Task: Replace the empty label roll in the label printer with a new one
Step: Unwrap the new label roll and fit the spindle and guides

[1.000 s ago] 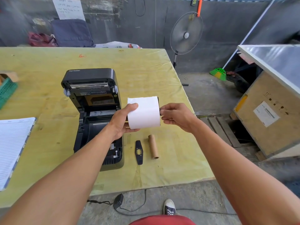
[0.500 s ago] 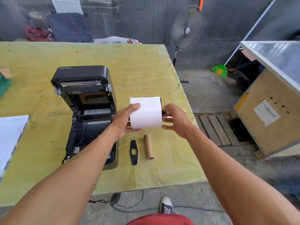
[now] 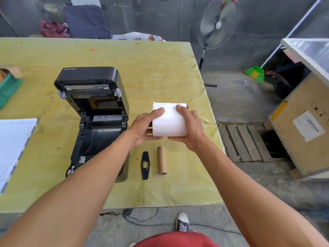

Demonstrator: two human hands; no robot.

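Observation:
A new white label roll [image 3: 169,122] is held in the air to the right of the black label printer [image 3: 96,111], whose lid stands open toward the back. My left hand [image 3: 142,127] grips the roll's left end and my right hand [image 3: 188,129] wraps over its right end. A dark spindle tip pokes out at the roll's right side. Below the roll, on the yellow table [image 3: 160,72], lie the empty brown cardboard core [image 3: 162,163] and a flat black roll guide plate [image 3: 145,165]. The printer's roll bay is partly hidden by my left forearm.
A lined notebook [image 3: 12,148] lies at the left edge, with a green basket [image 3: 8,90] behind it. The table's right edge runs close to my right hand. Off the table stand a fan [image 3: 217,25] and a wooden crate [image 3: 302,122]. A cable lies on the floor.
My right hand has shifted from pinching the spindle at the roll's end to wrapping over the roll itself. The roll has tilted slightly and stays between both hands.

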